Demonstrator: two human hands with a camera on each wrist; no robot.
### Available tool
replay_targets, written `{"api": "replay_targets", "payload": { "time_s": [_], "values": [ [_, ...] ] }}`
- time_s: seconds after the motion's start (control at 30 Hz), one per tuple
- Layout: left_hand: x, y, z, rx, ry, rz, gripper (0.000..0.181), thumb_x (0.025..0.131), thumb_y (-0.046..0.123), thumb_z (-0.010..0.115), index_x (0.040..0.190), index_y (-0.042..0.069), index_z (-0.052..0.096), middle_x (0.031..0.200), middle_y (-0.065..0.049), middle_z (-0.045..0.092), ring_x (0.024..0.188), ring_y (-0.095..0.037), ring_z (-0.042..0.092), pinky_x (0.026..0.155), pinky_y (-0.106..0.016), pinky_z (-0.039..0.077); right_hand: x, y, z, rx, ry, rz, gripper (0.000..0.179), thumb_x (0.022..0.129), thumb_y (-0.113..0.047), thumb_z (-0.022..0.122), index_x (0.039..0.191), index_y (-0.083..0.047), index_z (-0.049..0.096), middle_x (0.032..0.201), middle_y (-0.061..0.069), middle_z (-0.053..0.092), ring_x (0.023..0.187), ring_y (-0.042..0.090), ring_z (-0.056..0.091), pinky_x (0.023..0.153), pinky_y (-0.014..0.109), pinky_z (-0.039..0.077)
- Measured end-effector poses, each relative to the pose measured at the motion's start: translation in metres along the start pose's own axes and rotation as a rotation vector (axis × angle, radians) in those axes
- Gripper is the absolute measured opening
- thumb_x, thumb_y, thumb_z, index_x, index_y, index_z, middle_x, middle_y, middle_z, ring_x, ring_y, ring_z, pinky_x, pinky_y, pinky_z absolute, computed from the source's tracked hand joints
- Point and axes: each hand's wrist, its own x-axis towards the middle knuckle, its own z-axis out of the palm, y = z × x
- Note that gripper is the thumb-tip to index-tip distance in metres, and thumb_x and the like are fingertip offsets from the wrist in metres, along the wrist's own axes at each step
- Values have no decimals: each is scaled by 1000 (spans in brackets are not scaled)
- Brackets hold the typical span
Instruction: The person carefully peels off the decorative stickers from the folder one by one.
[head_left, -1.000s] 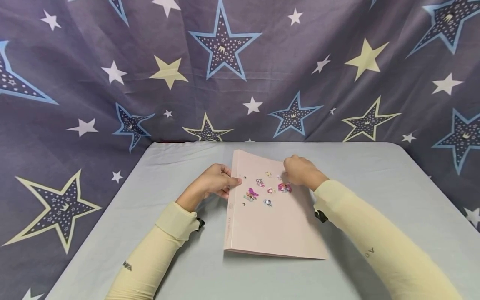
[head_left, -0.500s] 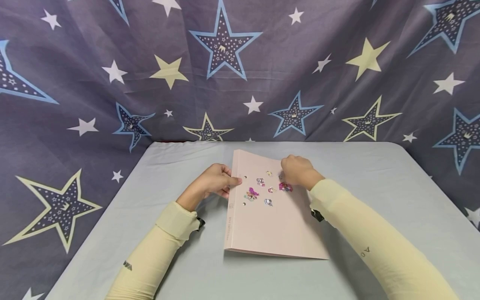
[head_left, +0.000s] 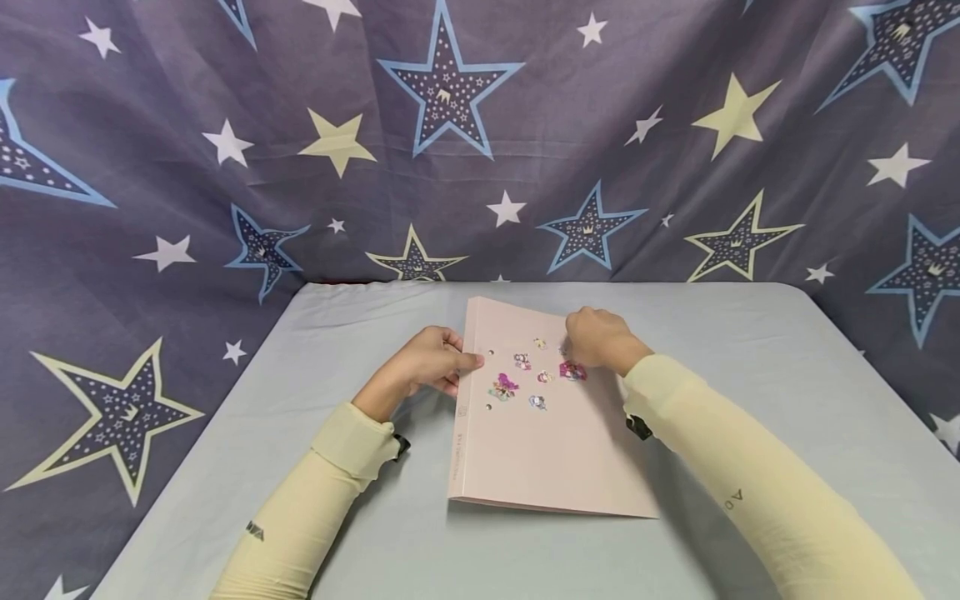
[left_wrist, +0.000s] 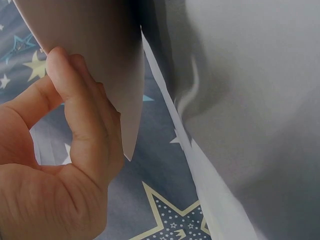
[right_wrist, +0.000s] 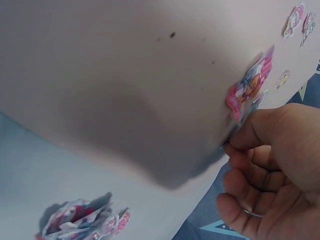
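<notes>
Hardly anything has moved since a second ago: the left hand point(head_left: 427, 362) keeps its place, and the right hand point(head_left: 603, 337) has shifted only very slightly. Between them, the folder point(head_left: 547, 458) sits mid-surface, its spine to the left, raised somewhat where the hands hold it. Its left long edge is pinched, the left thumb on the front cover and the other fingers point(left_wrist: 82, 110) close together against the back. At the far right, the right thumb point(right_wrist: 257, 127) and forefinger meet at the edge, gripping it, while the remaining fingers curl loosely beside; whether a sticker is caught there too, I cannot tell. Smooth, pale pink and matte, the cover bows a little; faint print runs along the spine. Shiny cut-out stickers point(head_left: 505, 387), several of them magenta, dot the upper half. A crumpled pile point(right_wrist: 82, 220) of similar ones lies near the folder. Soft grey-blue fabric covers the surface point(head_left: 375, 517), rounded at its far corner. Cream sleeves point(head_left: 300, 517) cover both forearms, and behind hangs a creased dark cloth point(head_left: 465, 192) printed with stars.
</notes>
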Motion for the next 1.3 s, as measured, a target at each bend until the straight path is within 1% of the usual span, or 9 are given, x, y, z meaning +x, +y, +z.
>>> {"api": "replay_targets", "payload": {
  "time_s": [0.1, 0.27, 0.5, 0.6, 0.73, 0.87, 1.03, 1.17, 1.3],
  "values": [
    [-1, 1, 0, 0, -1, 1, 30, 94, 11, 75, 104, -2, 50, 76, -10, 67, 50, -13, 60, 48, -26, 58, -1, 1, -1, 10, 5, -11, 19, 91, -21, 72, 95, -3, 66, 98, 14, 65, 76, 24, 60, 69, 40, 58],
    [-2, 2, 0, -1, -7, 1, 31, 94, 12, 75, 103, -1, 49, 74, -9, 66, 49, -13, 59, 48, -26, 58, -1, 3, -2, 24, 2, -24, 16, 89, -18, 72, 91, -4, 64, 93, 12, 64, 72, 23, 58, 65, 37, 55],
    [-1, 1, -1, -3, -7, 1, 32, 94, 12, 76, 103, -1, 49, 74, -8, 66, 49, -13, 59, 48, -26, 58, -1, 8, -4, 42, -6, -51, 13, 92, -16, 68, 87, -6, 63, 82, 9, 61, 65, 20, 55, 58, 32, 51],
    [0, 0, -1, -5, -6, 2, 32, 94, 12, 76, 104, -1, 49, 74, -8, 65, 49, -13, 59, 48, -26, 58, -1, 11, -4, 63, -17, -68, 12, 94, -15, 65, 85, -7, 62, 80, 8, 60, 64, 20, 54, 57, 31, 49],
    [-1, 1, 0, -8, -10, 1, 32, 94, 12, 75, 105, -2, 49, 74, -9, 66, 49, -13, 60, 48, -26, 58, -2, 15, -4, 90, -29, -65, 15, 98, -15, 59, 85, -8, 61, 81, 8, 60, 67, 21, 55, 62, 33, 51],
    [-2, 1, 0, -10, -10, 1, 32, 94, 12, 75, 105, -1, 48, 74, -9, 66, 49, -13, 60, 48, -26, 58, -2, 16, -5, 92, -23, -53, 18, 101, -17, 55, 86, -8, 61, 82, 9, 61, 70, 23, 56, 66, 36, 53],
    [-2, 1, 0, -9, -10, 4, 33, 94, 12, 75, 106, -2, 48, 75, -9, 67, 50, -13, 60, 48, -26, 58, -2, 17, -4, 86, -19, -45, 18, 101, -17, 55, 90, -5, 62, 82, 9, 61, 69, 23, 57, 66, 37, 53],
    [0, 0, 0, -9, -12, 3, 32, 94, 12, 75, 106, -2, 49, 76, -9, 68, 50, -13, 60, 48, -26, 58, -1, 21, -2, 73, -10, -46, 18, 100, -17, 56, 92, -3, 63, 84, 10, 62, 71, 24, 58, 69, 39, 55],
    [-1, 1, 0, -9, -7, -1, 31, 94, 11, 75, 105, -2, 49, 76, -10, 68, 49, -14, 60, 47, -26, 58, -1, 28, -4, 70, 11, -57, 18, 97, -16, 57, 87, -3, 62, 83, 11, 62, 69, 24, 57, 67, 40, 54]
  ]
}}
